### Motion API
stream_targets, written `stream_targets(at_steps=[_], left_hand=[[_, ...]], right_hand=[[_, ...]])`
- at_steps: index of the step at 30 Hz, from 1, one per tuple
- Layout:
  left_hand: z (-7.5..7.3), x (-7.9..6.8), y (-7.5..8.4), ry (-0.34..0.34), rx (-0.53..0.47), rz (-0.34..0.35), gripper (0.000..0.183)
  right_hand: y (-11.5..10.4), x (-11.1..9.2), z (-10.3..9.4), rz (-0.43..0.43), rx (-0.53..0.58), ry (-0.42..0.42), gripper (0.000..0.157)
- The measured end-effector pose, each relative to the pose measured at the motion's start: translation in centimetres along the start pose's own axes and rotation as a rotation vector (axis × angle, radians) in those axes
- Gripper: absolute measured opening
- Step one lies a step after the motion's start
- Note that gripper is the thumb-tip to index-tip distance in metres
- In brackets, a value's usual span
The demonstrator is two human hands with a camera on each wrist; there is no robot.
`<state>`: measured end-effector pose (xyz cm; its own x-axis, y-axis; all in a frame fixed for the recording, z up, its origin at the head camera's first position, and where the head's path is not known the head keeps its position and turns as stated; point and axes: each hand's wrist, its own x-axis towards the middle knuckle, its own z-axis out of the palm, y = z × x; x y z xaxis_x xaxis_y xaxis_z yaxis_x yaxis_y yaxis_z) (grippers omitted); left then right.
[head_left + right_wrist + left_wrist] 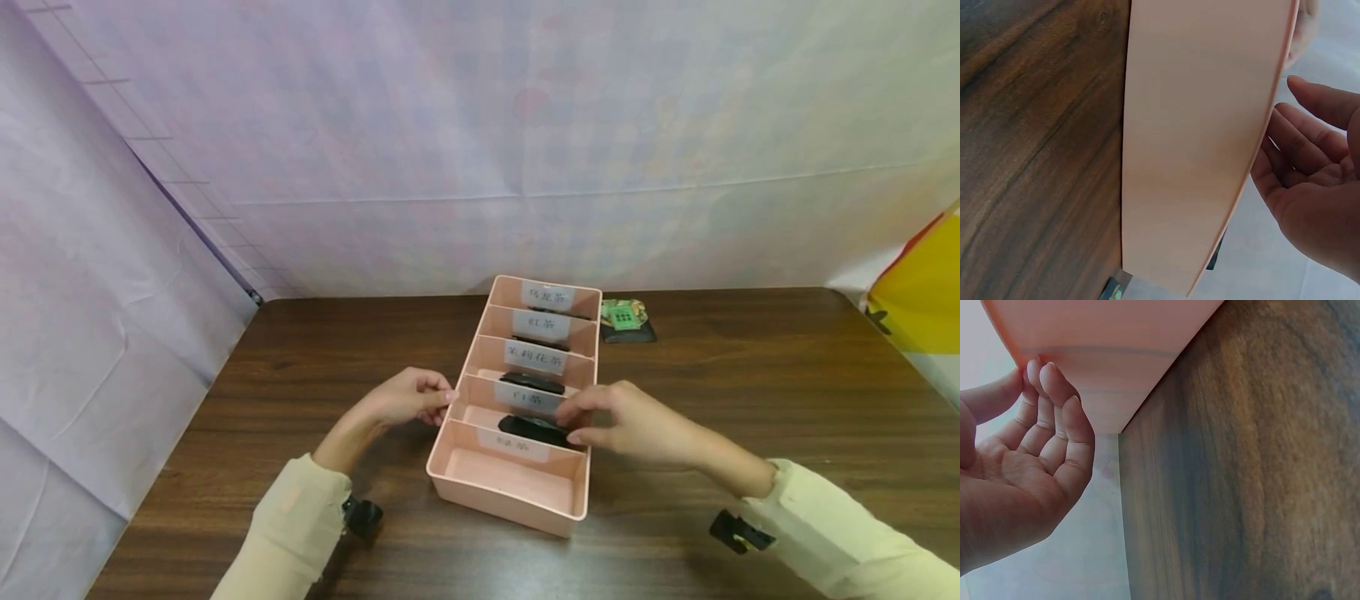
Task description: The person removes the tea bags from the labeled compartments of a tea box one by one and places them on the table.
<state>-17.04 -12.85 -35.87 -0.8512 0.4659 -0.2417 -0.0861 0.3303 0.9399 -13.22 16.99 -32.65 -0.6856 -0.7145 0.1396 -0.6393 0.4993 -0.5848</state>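
Observation:
A long pink divided box with Chinese tea labels on its dividers stands on the table. My left hand pinches its left rim between thumb and fingertips; the left wrist view shows the fingers curled against the outer wall. Over the right rim, my right hand reaches into the second compartment from the front. Its thumb and fingers stand apart at the right end of a black packet lying there. In the right wrist view the rim hides the fingertips. Another black packet lies one compartment further back.
Dark flat items show in the rear compartments. A green and black packet lies on the wooden table beyond the box's right rear corner. Pale cloth hangs behind the table, and a yellow and red cloth at the far right.

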Motion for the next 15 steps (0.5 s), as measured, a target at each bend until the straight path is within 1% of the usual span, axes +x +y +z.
stream_targets(at_steps=[7, 15], left_hand=[[-0.04, 0.04, -0.06, 0.004, -0.002, -0.006, 0.015], [-0.05, -0.02, -0.12, 0.007, 0.001, -0.008, 0.015]], right_hand=[[0.02, -0.13, 0.04, -0.01, -0.005, 0.025, 0.02], [0.29, -0.03, 0.39, 0.028, -0.002, 0.045, 0.016]])
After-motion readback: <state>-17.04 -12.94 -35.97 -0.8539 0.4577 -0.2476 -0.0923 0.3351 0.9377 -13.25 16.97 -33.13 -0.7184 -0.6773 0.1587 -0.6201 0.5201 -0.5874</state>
